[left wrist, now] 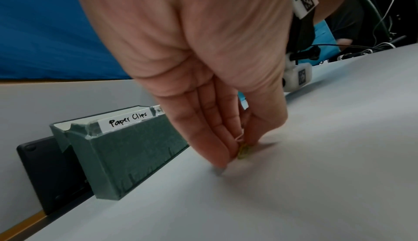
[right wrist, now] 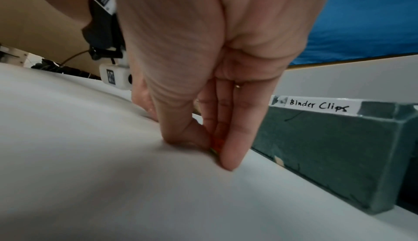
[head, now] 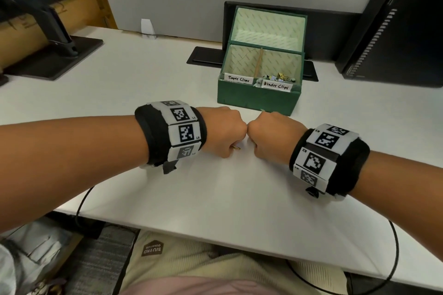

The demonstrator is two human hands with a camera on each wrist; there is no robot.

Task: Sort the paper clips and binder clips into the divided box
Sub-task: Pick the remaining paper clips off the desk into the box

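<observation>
White desk (head: 215, 186) nearest, where the left hand (head: 221, 131) pinches a small yellow clip (left wrist: 243, 153) against the surface and the right hand (head: 275, 136) pinches a reddish clip (right wrist: 218, 144), knuckles touching. Just beyond stands the green divided box (head: 259, 98): binder clips (head: 279, 77) lie in the right front compartment; the left, labelled Paper Clips, hides its floor.

White desk (head: 143, 78) w/ green divided box (head: 259, 98), monitor stand (head: 60, 59), both fists resting.
</observation>
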